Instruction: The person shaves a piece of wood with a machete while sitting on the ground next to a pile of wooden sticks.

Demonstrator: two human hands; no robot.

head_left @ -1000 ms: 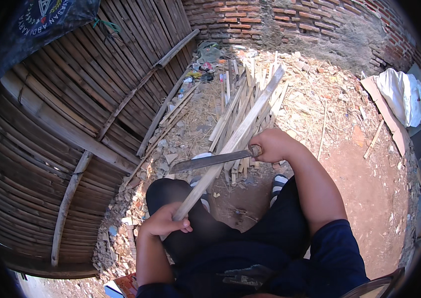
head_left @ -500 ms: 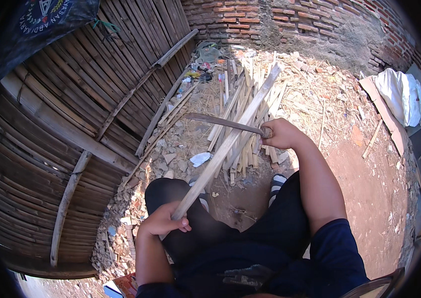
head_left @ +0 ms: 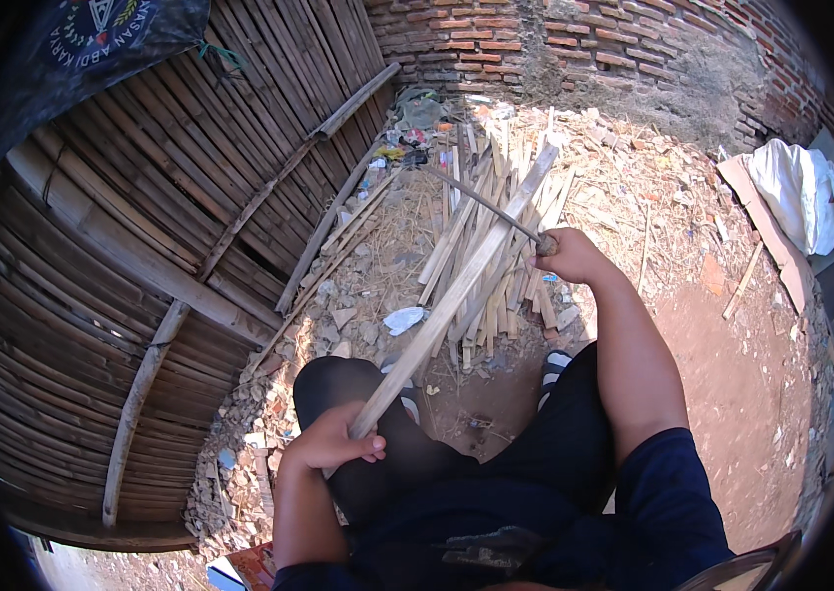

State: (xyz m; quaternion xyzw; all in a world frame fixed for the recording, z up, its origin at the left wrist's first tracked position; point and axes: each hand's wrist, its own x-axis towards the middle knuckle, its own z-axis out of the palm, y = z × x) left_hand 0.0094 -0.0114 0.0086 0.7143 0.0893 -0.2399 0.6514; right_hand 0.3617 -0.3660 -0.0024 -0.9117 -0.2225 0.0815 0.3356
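While the rubble-strewn brown earth (head_left: 732,394) meets a red brick wall (head_left: 481,44) at its far edge and a dark bamboo-slat wall (head_left: 269,108) at its left, thin pale wooden strips (head_left: 451,241) lie piled toward the far edge. Over them slants a long, straight, greyish-tan wooden slat (head_left: 456,291), its near end gripped by the left hand (head_left: 338,440); the right hand (head_left: 572,256) grips a thin, dark-bladed knife (head_left: 481,202).

Place: outdoor yard | brick wall (head_left: 614,49) | slatted wall (head_left: 63,424) | sunlit dirt ground (head_left: 712,374) | scattered rubble (head_left: 255,438)
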